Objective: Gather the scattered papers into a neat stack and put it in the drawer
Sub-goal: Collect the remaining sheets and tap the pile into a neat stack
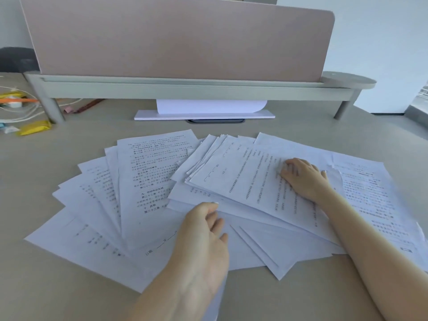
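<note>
Papers (148,181): dozens, uncountable, lying fanned on desk (301,297).
Left hand (203,239): fingers relaxed, resting on sheets.
Right hand (303,177): pressing fingers, slightly bent, onto the top sheet.

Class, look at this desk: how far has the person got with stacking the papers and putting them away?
Done: little. The papers lie fanned across the desk, no neat stack yet. In hand: the right hand rests on the upper-right sheets, its fingertips blurred, and the left hand lies over the middle of the spread, apparently drawing sheets together. Left: squaring them into a stack and stowing it; no drawer is in view.
</note>
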A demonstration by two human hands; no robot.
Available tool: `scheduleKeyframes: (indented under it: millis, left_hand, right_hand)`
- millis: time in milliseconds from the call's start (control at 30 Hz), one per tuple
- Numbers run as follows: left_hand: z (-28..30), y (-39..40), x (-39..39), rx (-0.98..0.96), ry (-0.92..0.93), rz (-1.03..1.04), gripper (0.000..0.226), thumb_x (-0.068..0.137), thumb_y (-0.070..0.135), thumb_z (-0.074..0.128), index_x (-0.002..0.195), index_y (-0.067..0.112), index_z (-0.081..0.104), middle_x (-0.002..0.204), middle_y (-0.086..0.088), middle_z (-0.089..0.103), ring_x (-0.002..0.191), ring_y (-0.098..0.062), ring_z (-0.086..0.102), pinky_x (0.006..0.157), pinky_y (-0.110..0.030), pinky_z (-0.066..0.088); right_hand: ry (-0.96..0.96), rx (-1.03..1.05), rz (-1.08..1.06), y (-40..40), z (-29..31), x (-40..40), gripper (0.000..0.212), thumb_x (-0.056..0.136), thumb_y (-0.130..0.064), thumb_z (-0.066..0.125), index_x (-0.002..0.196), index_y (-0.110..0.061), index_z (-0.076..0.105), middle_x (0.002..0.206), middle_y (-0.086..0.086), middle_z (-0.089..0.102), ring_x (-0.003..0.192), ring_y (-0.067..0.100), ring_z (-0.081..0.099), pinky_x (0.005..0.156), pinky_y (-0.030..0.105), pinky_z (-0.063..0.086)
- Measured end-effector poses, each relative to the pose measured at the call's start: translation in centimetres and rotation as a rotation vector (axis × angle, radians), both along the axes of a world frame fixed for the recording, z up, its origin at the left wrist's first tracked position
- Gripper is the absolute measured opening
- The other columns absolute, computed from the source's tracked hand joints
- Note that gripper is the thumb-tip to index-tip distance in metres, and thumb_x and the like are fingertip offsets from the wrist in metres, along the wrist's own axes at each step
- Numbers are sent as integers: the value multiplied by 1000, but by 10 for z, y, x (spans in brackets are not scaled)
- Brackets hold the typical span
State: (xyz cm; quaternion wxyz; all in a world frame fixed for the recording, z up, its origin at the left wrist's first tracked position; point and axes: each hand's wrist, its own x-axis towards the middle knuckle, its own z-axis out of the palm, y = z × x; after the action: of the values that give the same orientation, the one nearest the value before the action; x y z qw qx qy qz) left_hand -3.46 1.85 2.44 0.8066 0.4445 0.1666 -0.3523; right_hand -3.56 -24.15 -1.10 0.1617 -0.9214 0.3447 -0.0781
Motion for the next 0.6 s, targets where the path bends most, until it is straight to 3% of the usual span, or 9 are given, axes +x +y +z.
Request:
scheduleKeyframes:
  millis: [100, 233, 367, 467, 600]
  left_hand:
    - [2, 2, 10, 40, -38, 79, 30, 91, 14, 48, 120, 8, 49, 122, -7, 47, 114, -19, 46, 104, -32, 30]
    - [9, 4, 13, 34, -68, 137, 54, 91, 16, 48, 142, 9, 31, 149, -9, 32, 139, -18, 33, 113, -35, 23]
    - [5, 8, 2, 14, -14, 112, 68, 90, 22, 48, 148, 5, 16, 157, -9, 21, 144, -18, 25, 116, -39, 18]
    - [0, 8, 0, -7, -7, 104, 63, 92, 21, 45, 147, 2, 20, 153, -10, 29, 142, -19, 27, 115, -39, 20]
    - [-5, 2, 6, 10, -50, 87, 48, 93, 19, 44, 137, 0, 39, 136, -12, 46, 134, -21, 38, 110, -35, 28]
  right_hand:
    - [-32, 31, -1, 1, -1, -3, 44, 93, -42, 43, 133, -24, 48, 147, 2, 42, 137, 28, 32, 112, 46, 18]
    - [-52, 30, 17, -1, -1, -8, 41, 93, -40, 44, 131, -25, 49, 145, 1, 44, 135, 27, 35, 111, 43, 19]
    - [-53, 50, 31, -3, -3, -9, 43, 92, -39, 46, 132, -25, 48, 147, 0, 42, 137, 26, 33, 114, 44, 17]
    - [-50, 48, 36, -3, -5, -8, 44, 91, -38, 46, 134, -26, 47, 149, -1, 39, 139, 25, 30, 116, 46, 14]
    - [-54, 44, 49, -1, -6, -6, 44, 91, -38, 46, 133, -26, 47, 149, -1, 39, 139, 25, 30, 116, 46, 14]
